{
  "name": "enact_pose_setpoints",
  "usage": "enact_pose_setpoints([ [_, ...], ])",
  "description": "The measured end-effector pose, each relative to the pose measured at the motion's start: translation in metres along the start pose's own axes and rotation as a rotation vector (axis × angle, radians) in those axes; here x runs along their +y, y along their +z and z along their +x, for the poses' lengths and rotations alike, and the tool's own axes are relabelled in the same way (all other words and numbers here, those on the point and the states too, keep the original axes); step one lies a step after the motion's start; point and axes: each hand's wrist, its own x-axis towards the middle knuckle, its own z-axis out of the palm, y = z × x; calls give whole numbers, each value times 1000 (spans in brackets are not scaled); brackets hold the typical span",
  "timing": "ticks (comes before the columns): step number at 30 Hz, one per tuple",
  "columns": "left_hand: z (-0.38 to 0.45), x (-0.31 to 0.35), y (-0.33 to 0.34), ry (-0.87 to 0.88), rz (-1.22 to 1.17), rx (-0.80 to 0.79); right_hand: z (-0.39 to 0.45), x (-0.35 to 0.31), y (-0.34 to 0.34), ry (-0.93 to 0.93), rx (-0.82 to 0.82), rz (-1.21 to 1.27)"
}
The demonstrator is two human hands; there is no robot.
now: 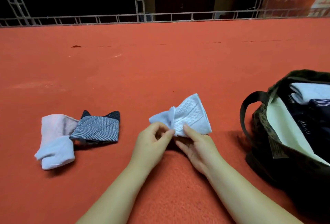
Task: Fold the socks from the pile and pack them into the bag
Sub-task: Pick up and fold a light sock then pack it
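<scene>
Over on the left, a pale pink and white sock (54,142) lay crumpled on the red carpet (160,63), its edge touching a grey striped sock (97,129) with dark tips, folded flat just beside it. Centre now: the left hand (151,143) pinched the bunched end of a white sock (185,116) between thumb and fingertips, while the right hand (198,145) gripped the same sock from below, thumb pressed on top. That white sock had a ribbed, knitted pattern and fanned out wide away from the hands, raised just above the carpet. Far right, the dark bag (264,122) sat open, pale lining showing, with folded white and dark striped socks (310,99) already stacked inside.
</scene>
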Motion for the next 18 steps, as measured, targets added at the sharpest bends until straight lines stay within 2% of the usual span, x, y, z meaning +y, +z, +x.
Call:
enact_pose_setpoints([
  [4,1,-5,1,-106,-58,73,-7,3,2,-76,-78,-163],
  [8,5,-9,0,-276,-239,27,-8,4,3,-131,-95,-254],
  [10,5,-11,2,-349,-419,4,-5,4,2,-120,-49,-223],
  [13,10,-10,3,-470,-833,32,2,0,1,-69,39,-104],
  [18,17,-10,-4,-526,-1016,36,10,-8,-3,-37,138,31],
])
